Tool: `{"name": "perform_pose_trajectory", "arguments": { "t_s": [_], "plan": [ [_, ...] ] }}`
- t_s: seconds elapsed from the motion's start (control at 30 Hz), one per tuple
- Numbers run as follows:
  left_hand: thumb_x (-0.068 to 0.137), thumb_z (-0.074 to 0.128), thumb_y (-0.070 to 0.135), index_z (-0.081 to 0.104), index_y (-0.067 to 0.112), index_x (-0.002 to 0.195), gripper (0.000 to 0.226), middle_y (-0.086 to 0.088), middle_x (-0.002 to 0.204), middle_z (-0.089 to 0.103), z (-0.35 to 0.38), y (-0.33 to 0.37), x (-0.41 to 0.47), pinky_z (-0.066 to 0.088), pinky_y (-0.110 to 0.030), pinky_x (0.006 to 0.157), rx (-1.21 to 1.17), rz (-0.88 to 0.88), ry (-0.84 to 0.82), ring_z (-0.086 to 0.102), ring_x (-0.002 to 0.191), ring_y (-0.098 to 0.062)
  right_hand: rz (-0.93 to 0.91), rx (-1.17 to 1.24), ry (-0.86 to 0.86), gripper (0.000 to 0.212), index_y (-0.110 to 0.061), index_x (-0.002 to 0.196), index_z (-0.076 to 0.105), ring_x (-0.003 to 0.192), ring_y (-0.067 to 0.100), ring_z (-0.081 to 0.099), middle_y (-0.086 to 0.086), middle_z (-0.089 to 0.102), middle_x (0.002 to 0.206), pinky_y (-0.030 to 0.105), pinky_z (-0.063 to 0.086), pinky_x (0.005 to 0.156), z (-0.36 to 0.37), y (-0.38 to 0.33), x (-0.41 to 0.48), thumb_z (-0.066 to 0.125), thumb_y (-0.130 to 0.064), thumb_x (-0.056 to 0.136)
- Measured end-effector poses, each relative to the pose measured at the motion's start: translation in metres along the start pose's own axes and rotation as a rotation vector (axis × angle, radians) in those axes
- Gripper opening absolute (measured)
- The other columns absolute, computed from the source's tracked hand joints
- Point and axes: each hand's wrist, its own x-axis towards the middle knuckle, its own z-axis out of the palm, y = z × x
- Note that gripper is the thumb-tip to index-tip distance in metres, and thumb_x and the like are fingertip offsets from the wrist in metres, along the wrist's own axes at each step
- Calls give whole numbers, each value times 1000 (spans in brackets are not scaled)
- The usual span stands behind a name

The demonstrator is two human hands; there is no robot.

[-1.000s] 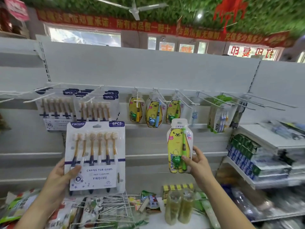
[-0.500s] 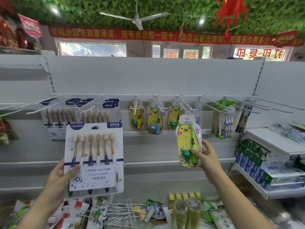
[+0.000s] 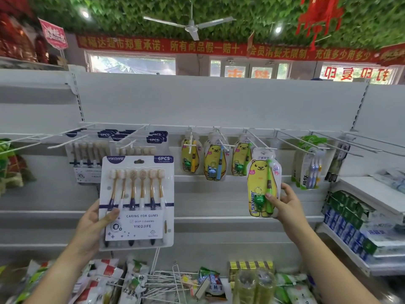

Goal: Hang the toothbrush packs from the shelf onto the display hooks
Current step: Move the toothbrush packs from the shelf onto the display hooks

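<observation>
Right hand (image 3: 285,205) pinches the bear pack (image 3: 262,183) low on its side so the hang-hole sits free at a hook (image 3: 260,140) tip, likely for threading, while left hand (image 3: 92,224) grips the six-pack (image 3: 137,200) just below the hung six-packs (image 3: 87,159).

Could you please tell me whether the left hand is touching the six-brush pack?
Touching. The head view shows the left hand with its thumb lying across the front of the six-brush pack.

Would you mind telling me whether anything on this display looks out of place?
Yes: loose wire hooks lie tangled among jumbled packets at the bottom, not mounted on the rail. The hung bear packs look orderly.
</observation>
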Motion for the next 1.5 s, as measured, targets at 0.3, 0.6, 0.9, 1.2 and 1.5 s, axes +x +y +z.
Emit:
{"name": "perform_pose_trajectory", "arguments": {
  "t_s": [0.3, 0.6, 0.9, 1.2, 1.5],
  "plan": [
    [93, 59, -5, 60, 14, 129, 41, -16, 113, 75, -10, -4, 5, 65, -39, 70, 7, -18, -13, 75, 97, -29, -7, 28, 5, 113, -23, 116, 56, 85, 26, 77, 5, 78, 101, 45, 62, 58, -7, 4, -3, 95, -67, 19],
    [88, 65, 0, 59, 10, 130, 44, -17, 117, 74, -11, 1, 5, 65, -40, 73, -31, 13, -32, 74, 101, -31, 22, -39, 5, 96, -25, 116, 56, 92, 34, 74, 11, 74, 108, 48, 64, 65, 2, -3, 5, 97, -54, 35],
    [45, 101, 45, 56, 9, 134, 106, -21, 122, 71, -9, 10, 2, 62, -46, 85, -29, 26, -70, 69, 112, -39, 57, 0, -24, 90, -19, 121, 50, 67, 27, 74, 11, 70, 109, 35, 59, 45, 10, -1, 9, 92, -37, 43],
    [39, 101, 50, 59, 16, 129, 105, -16, 117, 74, -18, 18, 4, 63, -43, 77, -48, 36, -19, 73, 107, -34, 75, 13, 39, 98, -22, 135, 48, 76, 32, 72, 21, 69, 115, 41, 60, 57, 18, -8, 3, 95, -45, 52],
    [64, 93, 27, 59, 11, 131, 77, -20, 119, 73, -24, 23, 23, 63, -42, 77, -73, 8, -40, 71, 110, -38, 90, -31, 49, 65, -14, 146, 42, 100, 43, 65, 31, 60, 129, 53, 55, 82, 6, 7, 22, 69, -6, 87]
  ]
}}
